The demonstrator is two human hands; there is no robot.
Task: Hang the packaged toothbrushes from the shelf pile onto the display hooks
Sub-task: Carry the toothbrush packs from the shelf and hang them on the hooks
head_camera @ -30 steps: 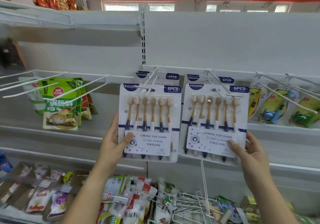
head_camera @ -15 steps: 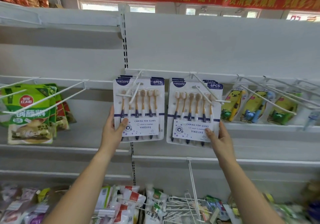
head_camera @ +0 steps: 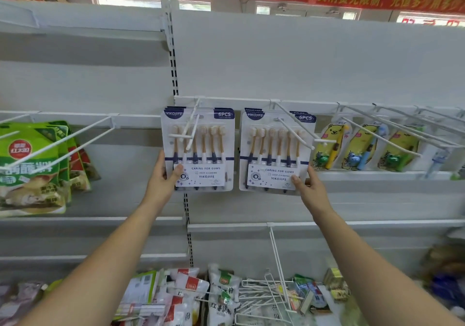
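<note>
Two white six-piece toothbrush packs hang side by side at mid-height on the shelf wall. The left pack (head_camera: 201, 149) sits on a white display hook (head_camera: 191, 127), with more packs stacked behind it. My left hand (head_camera: 164, 174) grips its lower left corner, thumb on the label. The right pack (head_camera: 275, 152) hangs on another white hook (head_camera: 294, 127), also in front of others. My right hand (head_camera: 310, 186) pinches its lower right corner, thumb on the front.
Yellow children's toothbrush packs (head_camera: 359, 147) hang on hooks to the right. Green food pouches (head_camera: 32, 164) hang at the left behind bare hook prongs (head_camera: 75, 139). Below lie a pile of bagged goods (head_camera: 196, 298) and loose white wire racks (head_camera: 266, 298).
Both packs have slid back along their hooks toward the shelf wall, with my arms stretching out after them. The view has tilted up slightly.
</note>
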